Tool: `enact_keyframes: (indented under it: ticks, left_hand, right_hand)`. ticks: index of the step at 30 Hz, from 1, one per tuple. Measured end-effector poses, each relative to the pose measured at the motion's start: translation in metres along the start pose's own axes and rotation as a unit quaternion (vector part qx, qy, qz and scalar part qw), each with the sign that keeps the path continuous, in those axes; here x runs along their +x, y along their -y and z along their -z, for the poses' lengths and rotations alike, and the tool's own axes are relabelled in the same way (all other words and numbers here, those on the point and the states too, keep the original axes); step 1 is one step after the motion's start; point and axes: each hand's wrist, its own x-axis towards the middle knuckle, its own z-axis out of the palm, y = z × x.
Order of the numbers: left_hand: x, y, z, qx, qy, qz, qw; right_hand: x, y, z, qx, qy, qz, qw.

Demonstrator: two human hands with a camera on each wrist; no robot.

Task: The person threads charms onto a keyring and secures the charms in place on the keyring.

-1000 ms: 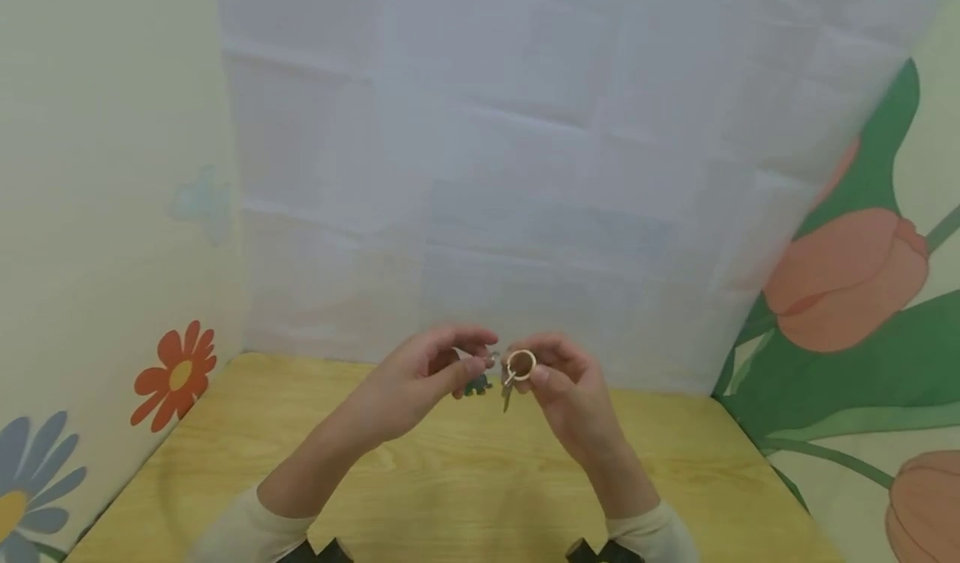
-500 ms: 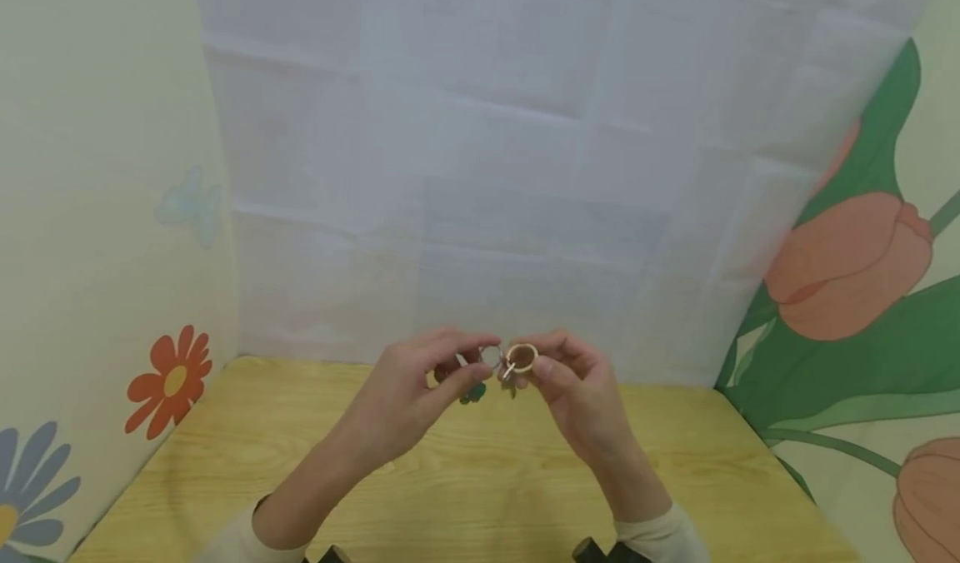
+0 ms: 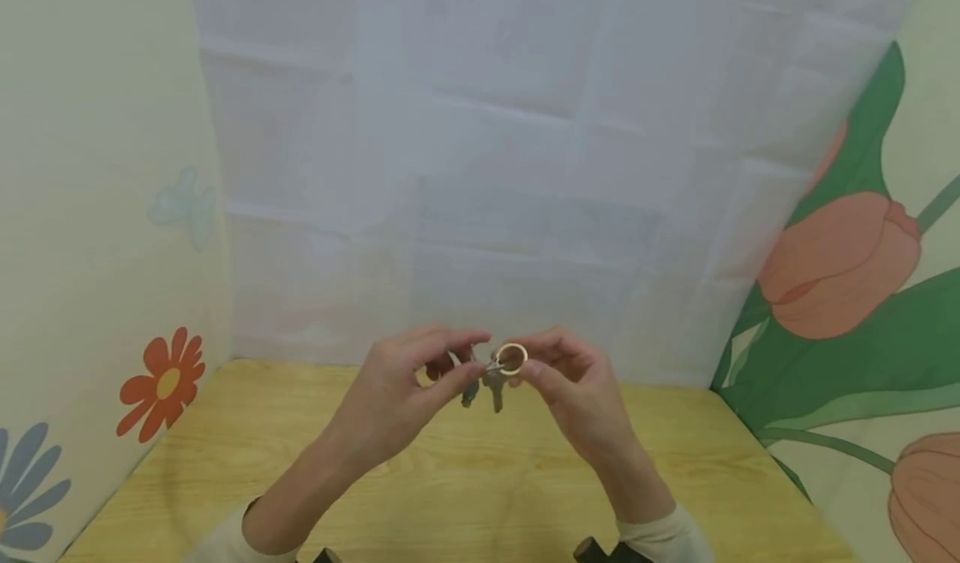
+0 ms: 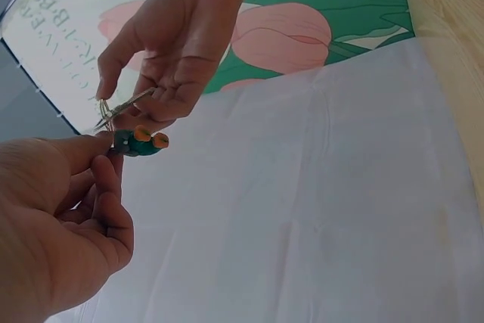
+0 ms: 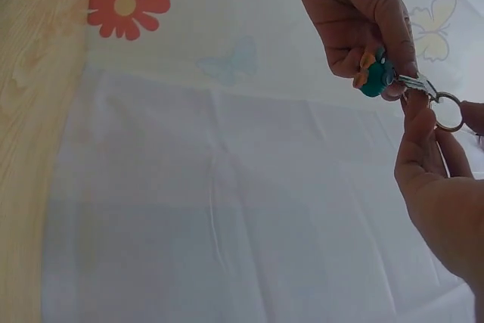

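In the head view my left hand (image 3: pixel 401 388) pinches the small silver ring of a keychain charm between thumb and index finger. The charm (image 4: pixel 140 142), a green figure with orange parts, hangs just below those fingertips. My right hand (image 3: pixel 577 388) holds a gold key ring (image 3: pixel 527 359) by its right side, between thumb and fingers. A metal key (image 3: pixel 497 393) dangles from the gold ring's left side, close to the left thumb tip. Seen from the right wrist, the key (image 5: pixel 414 83) overlaps the left fingertips, with the gold ring (image 5: pixel 449 129) upright beside it. Both hands are raised above the table.
A light wood-grain table (image 3: pixel 480 488) lies beneath the hands. Behind it hangs a creased white cloth (image 3: pixel 480 171). Side panels carry printed flowers, a red one (image 3: pixel 165 384) at left and a pink tulip (image 3: pixel 840 267) at right.
The right hand has brought the gold ring leftward, closer to the left hand. The key now hangs straight down beside the left thumb, and the silver ring has turned between the left fingers.
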Motion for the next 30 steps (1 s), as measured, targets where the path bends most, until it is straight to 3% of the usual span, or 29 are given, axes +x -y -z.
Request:
enact_keyframes:
  ticks: [23, 30]
  left_hand:
    - [-0.0002, 0.0048, 0.0011, 0.04, -0.009, 0.012, 0.9991]
    - [-0.001, 0.0062, -0.0008, 0.031, -0.013, 0.004, 0.9994]
  right_hand:
    - [-0.0005, 0.0024, -0.0027, -0.053, -0.024, -0.044, 0.997]
    - [-0.001, -0.0002, -0.0008, -0.051, -0.017, -0.048, 0.997]
